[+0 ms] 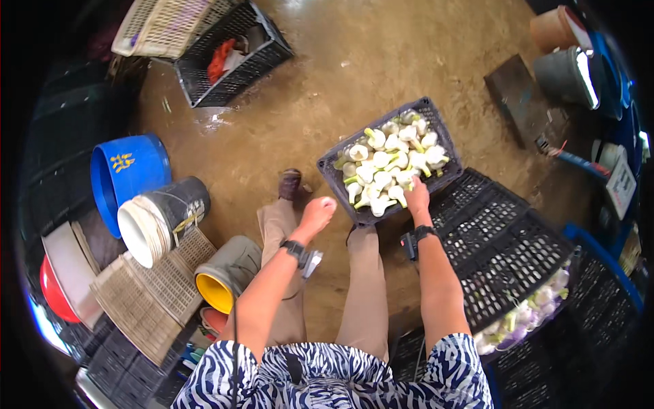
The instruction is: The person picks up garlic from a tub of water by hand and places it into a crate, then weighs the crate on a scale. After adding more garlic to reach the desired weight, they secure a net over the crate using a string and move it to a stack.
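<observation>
In front of me a dark plastic crate is piled with white garlic bulbs, their short green stems trimmed. My right hand is at the crate's near right side, its fingertips against bulbs at the edge of the pile; whether it grips one is hidden. Left of the crate, apart from it, my left hand hangs in the air with its fingers curled in and no object visible in it. Both wrists carry dark straps with small devices.
Stacked black crates stand at right, with more garlic below. At left are a blue barrel, a dark bucket, a grey bucket with yellow inside and beige baskets. Another black crate lies at the upper left.
</observation>
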`<action>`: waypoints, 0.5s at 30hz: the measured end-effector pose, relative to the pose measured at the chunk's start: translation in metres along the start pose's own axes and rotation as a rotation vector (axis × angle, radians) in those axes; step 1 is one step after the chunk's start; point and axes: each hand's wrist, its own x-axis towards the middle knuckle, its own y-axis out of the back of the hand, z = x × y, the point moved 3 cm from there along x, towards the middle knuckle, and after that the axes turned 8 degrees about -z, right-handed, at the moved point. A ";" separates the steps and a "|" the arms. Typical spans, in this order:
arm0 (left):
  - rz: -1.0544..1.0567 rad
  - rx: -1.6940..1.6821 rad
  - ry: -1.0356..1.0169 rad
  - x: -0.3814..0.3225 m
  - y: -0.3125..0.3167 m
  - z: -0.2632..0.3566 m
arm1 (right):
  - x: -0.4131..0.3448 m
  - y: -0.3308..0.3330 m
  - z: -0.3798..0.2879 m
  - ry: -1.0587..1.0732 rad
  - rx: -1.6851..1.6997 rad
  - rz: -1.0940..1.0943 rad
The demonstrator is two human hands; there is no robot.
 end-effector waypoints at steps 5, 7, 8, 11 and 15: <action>-0.138 0.091 -0.044 0.100 -0.031 0.020 | 0.038 -0.012 0.014 -0.047 -0.198 0.096; -0.187 0.097 0.061 0.109 -0.040 0.023 | 0.030 -0.006 0.026 -0.072 -0.179 0.153; -0.179 0.060 0.076 0.110 -0.032 0.018 | 0.023 -0.008 0.017 -0.012 -0.113 0.212; -0.187 0.025 0.139 0.108 -0.003 0.011 | -0.017 -0.017 -0.034 0.137 0.130 0.227; -0.284 -0.420 0.328 0.104 -0.016 0.005 | -0.039 -0.062 -0.087 0.318 0.226 0.063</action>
